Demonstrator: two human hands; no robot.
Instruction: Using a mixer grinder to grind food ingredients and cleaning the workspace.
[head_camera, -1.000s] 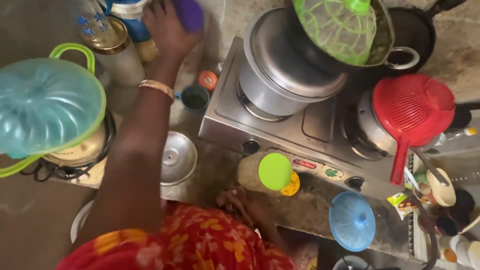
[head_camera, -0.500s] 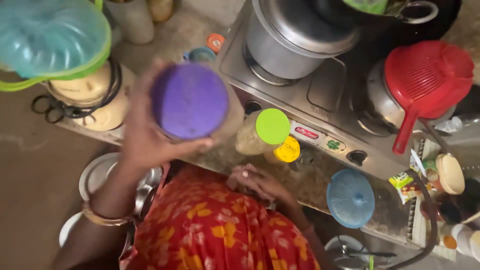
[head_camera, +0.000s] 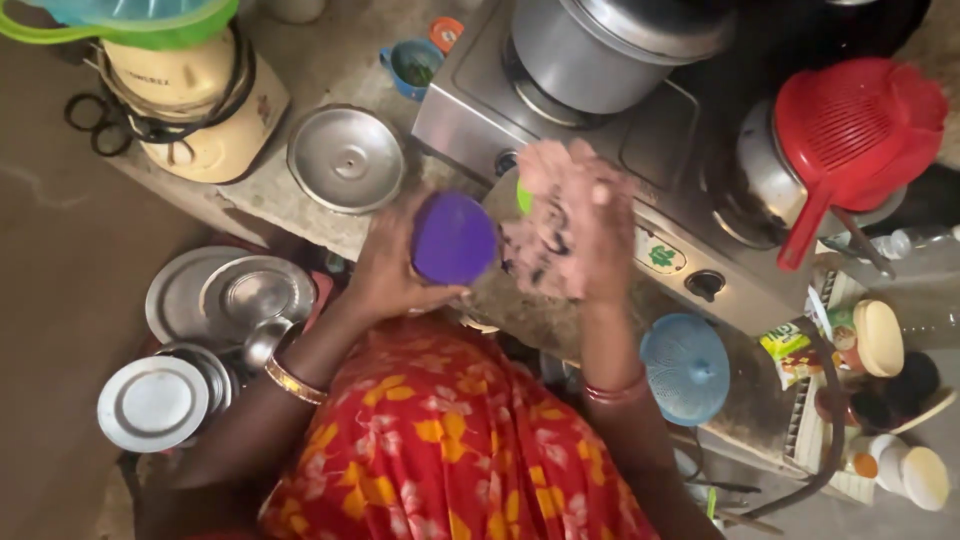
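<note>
The round purple plastic lid (head_camera: 453, 238) tops a jar held close in front of the person's chest, above the table's (head_camera: 300, 205) front edge. The left hand (head_camera: 390, 270) wraps it from the side, fingers clamped on the jar just beneath the lid. The right hand (head_camera: 570, 220) hovers beside it, blurred; whether its fingers are apart or together cannot be told. The jar looks light, stiff and smooth, probably slippery, so it is best gripped around the body. Nearby lie a flat steel lid (head_camera: 346, 159), a steel gas stove (head_camera: 600, 150) and a red plastic strainer (head_camera: 850, 130).
</note>
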